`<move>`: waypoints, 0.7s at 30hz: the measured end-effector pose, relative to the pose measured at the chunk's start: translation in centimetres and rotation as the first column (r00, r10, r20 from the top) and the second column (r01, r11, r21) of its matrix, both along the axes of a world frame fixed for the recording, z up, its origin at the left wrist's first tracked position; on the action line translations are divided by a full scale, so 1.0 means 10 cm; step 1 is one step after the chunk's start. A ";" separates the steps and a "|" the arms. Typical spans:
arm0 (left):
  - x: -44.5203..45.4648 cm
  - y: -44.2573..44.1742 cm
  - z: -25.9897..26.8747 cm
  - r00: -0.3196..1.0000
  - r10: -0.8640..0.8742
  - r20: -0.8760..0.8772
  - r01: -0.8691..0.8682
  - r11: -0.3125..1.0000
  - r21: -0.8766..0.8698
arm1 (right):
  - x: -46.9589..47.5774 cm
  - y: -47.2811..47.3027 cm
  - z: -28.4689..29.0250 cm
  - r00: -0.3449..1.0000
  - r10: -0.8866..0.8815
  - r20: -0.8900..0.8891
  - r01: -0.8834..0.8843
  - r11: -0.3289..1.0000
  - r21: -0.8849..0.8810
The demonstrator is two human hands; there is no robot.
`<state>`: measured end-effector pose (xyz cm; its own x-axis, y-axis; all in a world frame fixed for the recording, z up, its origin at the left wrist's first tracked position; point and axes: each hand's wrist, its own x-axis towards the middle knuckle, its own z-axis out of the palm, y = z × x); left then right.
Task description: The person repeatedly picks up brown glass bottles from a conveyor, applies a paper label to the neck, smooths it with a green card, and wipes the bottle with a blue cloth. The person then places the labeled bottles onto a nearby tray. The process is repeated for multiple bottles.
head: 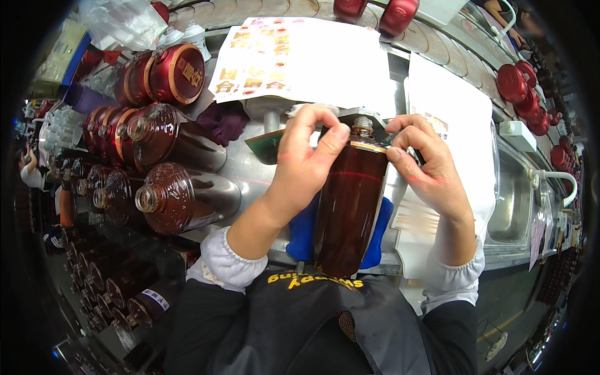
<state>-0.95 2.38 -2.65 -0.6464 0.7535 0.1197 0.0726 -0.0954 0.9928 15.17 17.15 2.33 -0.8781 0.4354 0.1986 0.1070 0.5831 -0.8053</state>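
A large brown glass bottle lies before me on a blue cloth pad, its open threaded neck pointing away from me. A narrow gold strip crosses the bottle's shoulder. My left hand pinches thumb and forefinger together at the strip's left end, which the fingertips hide. At the right end, my right hand has its thumb against the strip, fingers curled above it. A thin red light line runs across the bottle and both hands. Behind the neck is a dark support with a metal edge.
Sheets of gold and red stickers lie beyond the bottle. More brown bottles and red drum-shaped bottles stand left, near a purple cloth. A green scraper-like piece lies by my left hand. A sink is at right.
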 end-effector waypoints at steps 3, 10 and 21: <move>0.08 -0.05 0.07 0.967 0.117 -0.227 -0.076 0.980 0.183 | 0.00 0.02 -0.02 0.999 0.023 -0.030 -0.022 0.999 0.028; 0.23 -0.07 0.05 0.839 0.103 -0.534 0.013 0.978 0.209 | 0.01 0.02 -0.01 1.000 0.018 -0.001 -0.018 1.000 0.001; 0.10 -0.03 -0.10 0.989 -0.134 0.063 0.116 0.966 0.229 | 0.03 0.02 0.02 0.998 0.034 0.059 -0.028 0.995 -0.098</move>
